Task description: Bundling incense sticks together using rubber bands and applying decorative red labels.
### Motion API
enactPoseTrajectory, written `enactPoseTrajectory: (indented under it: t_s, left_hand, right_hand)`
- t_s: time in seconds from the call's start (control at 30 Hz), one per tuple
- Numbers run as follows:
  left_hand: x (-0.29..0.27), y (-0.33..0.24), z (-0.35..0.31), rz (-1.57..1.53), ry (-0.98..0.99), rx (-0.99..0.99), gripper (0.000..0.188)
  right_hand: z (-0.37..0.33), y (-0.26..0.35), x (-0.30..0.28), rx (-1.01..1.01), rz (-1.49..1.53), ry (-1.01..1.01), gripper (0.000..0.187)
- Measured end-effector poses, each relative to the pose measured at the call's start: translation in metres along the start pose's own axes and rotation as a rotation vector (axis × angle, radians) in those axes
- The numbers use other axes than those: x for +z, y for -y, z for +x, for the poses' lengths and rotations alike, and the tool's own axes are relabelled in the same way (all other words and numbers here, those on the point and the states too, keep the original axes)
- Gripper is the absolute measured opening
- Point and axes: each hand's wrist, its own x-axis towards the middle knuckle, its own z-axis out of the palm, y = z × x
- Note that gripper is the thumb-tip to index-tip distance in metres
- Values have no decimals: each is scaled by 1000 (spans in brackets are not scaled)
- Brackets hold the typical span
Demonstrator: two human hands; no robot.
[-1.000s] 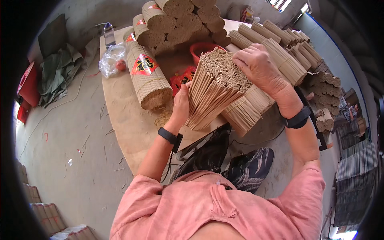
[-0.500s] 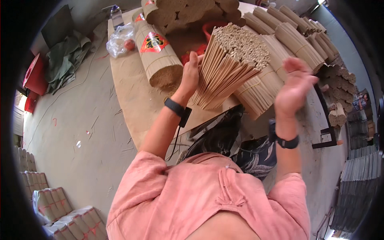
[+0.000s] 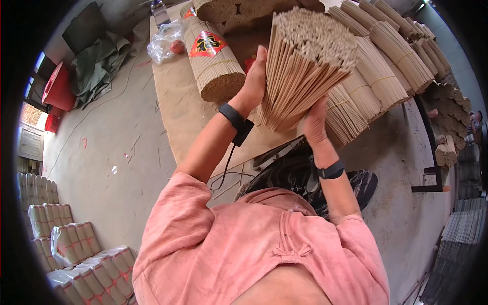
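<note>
A thick, loose bundle of incense sticks (image 3: 305,66) is held up over the table's near edge, its blunt ends fanned toward me. My left hand (image 3: 254,80) presses against its left side, thumb up. On the lower right side, my right hand (image 3: 316,122) is closed against the sticks, its fingers partly hidden behind them. To the left lies a tied bundle (image 3: 218,73) with a red diamond label. Several more tied bundles (image 3: 384,73) rest in a row just right of my hands.
The brown-covered table (image 3: 175,107) carries a clear plastic bag (image 3: 165,43) and a bottle (image 3: 159,12) at its far left. Plastic-wrapped packs (image 3: 76,244) are stacked on the floor at lower left. A red bucket (image 3: 60,87) stands beside green cloth (image 3: 99,66). A dark metal bracket (image 3: 427,185) juts out at right.
My right hand has come in from the right, where it was open and apart, and now grips the sticks. The bundle appears somewhat higher, with my left hand still on it.
</note>
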Motion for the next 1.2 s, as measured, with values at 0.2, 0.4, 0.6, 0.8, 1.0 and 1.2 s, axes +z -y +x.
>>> enactPoseTrajectory:
  t_s: [0.2, 0.4, 0.6, 0.8, 1.0, 1.2]
  left_hand:
    - [43, -78, -7, 331, 112, 603, 70]
    - [75, -100, -14, -20, -73, 262, 78]
    - [86, -80, -76, -190, -358, -483, 65]
    - [51, -39, -95, -98, -310, -655, 69]
    - [17, -7, -114, 144, -379, -792, 69]
    - [10, 26, -140, 25, -319, -588, 68]
  right_hand:
    - [53, 79, 1, -158, 128, 128, 71]
    - [61, 104, -10, -91, 239, 133, 76]
    - [2, 130, -29, 568, 295, 215, 77]
    - [-31, 79, -27, 779, 466, 217, 77]
    - [-50, 33, -44, 932, 390, 245, 74]
    - [-69, 26, -43, 892, 562, 227, 67]
